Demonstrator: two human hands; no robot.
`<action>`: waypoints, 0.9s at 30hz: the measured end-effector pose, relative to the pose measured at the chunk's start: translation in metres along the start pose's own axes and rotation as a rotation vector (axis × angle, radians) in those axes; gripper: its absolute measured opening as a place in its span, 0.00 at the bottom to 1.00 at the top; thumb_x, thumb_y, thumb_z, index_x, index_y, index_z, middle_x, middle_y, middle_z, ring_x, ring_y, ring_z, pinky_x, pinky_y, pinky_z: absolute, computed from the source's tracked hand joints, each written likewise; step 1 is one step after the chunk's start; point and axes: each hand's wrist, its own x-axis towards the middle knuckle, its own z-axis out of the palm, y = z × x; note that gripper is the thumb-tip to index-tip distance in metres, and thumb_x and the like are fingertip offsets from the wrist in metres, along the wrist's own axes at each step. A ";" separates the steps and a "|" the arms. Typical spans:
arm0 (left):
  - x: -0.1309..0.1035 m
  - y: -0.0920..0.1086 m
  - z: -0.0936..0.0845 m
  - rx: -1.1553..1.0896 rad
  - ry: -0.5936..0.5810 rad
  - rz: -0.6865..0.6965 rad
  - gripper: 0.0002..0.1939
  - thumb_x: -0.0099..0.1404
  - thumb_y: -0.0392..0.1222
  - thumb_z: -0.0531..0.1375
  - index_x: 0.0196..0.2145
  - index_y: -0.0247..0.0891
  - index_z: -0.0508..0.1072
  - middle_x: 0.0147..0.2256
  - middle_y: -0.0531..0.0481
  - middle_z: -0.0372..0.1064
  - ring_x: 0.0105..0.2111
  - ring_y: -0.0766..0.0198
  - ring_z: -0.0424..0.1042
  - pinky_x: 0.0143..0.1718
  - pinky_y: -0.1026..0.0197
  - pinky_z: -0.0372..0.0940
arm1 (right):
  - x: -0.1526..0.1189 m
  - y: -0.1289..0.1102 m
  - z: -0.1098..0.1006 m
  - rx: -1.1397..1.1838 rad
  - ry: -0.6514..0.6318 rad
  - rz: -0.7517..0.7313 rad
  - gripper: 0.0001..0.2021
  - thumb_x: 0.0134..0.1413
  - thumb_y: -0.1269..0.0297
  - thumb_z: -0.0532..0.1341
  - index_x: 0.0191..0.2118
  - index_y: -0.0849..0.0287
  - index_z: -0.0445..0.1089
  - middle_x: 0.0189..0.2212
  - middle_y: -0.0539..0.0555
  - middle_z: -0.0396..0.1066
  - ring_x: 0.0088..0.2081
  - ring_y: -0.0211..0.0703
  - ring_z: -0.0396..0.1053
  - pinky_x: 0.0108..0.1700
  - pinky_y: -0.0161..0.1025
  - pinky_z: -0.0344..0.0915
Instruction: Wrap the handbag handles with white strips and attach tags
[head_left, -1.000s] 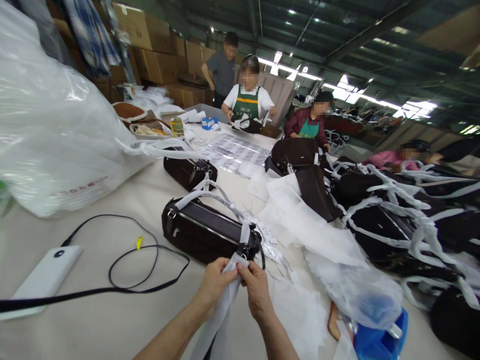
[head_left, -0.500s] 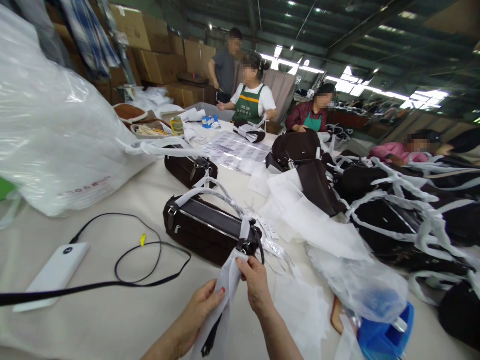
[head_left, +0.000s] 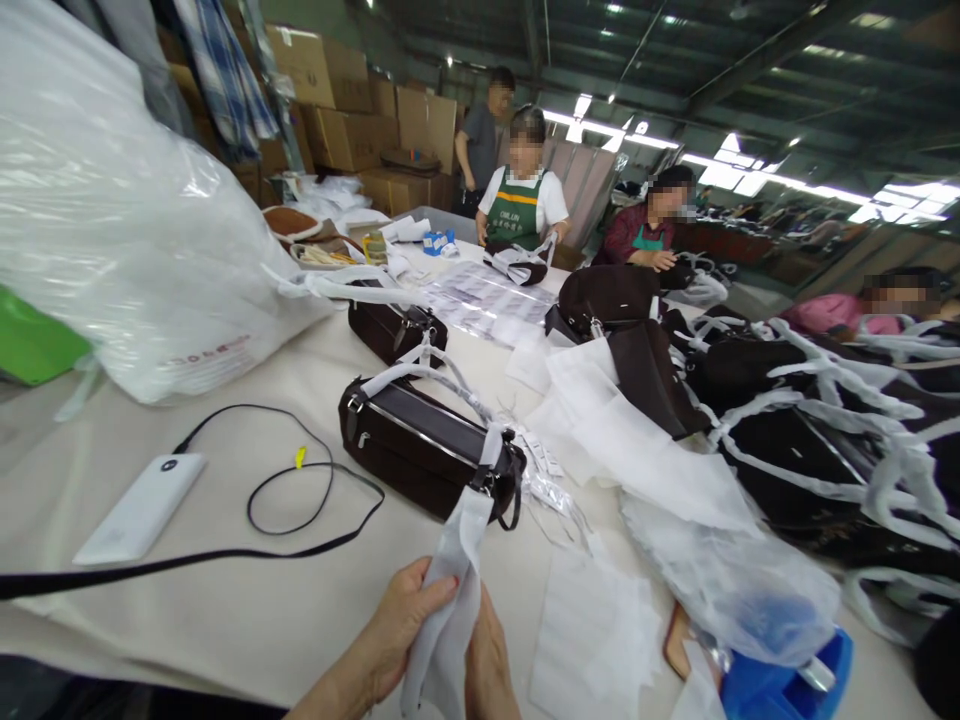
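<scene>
A dark brown bag [head_left: 420, 445] with a silver zipper lies on the pale table in front of me. White tissue paper [head_left: 459, 545] hangs from the strap end at its near right corner, hiding the strap inside. My left hand [head_left: 409, 615] pinches the paper, thumb on top. Against the right side of the same paper is my right hand [head_left: 487, 650], its fingers largely hidden behind it. Behind the bag sits a smaller dark bag [head_left: 394, 325] with a wrapped handle.
A white power bank [head_left: 139, 510] with a black cable lies left, below a big plastic sack [head_left: 150, 240]. Paper sheets [head_left: 592, 630], a blue container [head_left: 787, 680] and piled dark bags [head_left: 795, 470] are on the right. Several people sit or stand beyond.
My right hand has left the paper's top by the strap clip and moved down beside my left hand. The paper now covers the black strap end. The view has shifted slightly left.
</scene>
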 end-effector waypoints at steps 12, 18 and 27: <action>-0.001 -0.011 0.010 0.407 0.157 0.251 0.14 0.53 0.47 0.57 0.34 0.35 0.70 0.27 0.52 0.69 0.31 0.59 0.66 0.33 0.63 0.62 | -0.005 -0.021 0.018 0.240 -0.197 -0.005 0.22 0.50 0.52 0.57 0.51 0.55 0.61 0.47 0.53 0.67 0.51 0.46 0.60 0.53 0.42 0.55; -0.006 -0.009 0.010 0.348 -0.048 0.150 0.22 0.52 0.43 0.58 0.46 0.37 0.66 0.30 0.51 0.70 0.32 0.60 0.67 0.32 0.63 0.62 | 0.004 -0.025 0.016 0.261 -0.135 -0.016 0.16 0.45 0.56 0.61 0.41 0.58 0.68 0.34 0.50 0.71 0.39 0.43 0.66 0.44 0.37 0.60; -0.010 0.001 0.007 0.334 -0.128 0.024 0.34 0.43 0.33 0.62 0.50 0.38 0.60 0.33 0.50 0.68 0.27 0.65 0.66 0.27 0.65 0.62 | 0.004 -0.029 0.024 0.187 -0.063 -0.045 0.16 0.44 0.56 0.61 0.39 0.59 0.67 0.31 0.49 0.70 0.34 0.40 0.65 0.37 0.34 0.60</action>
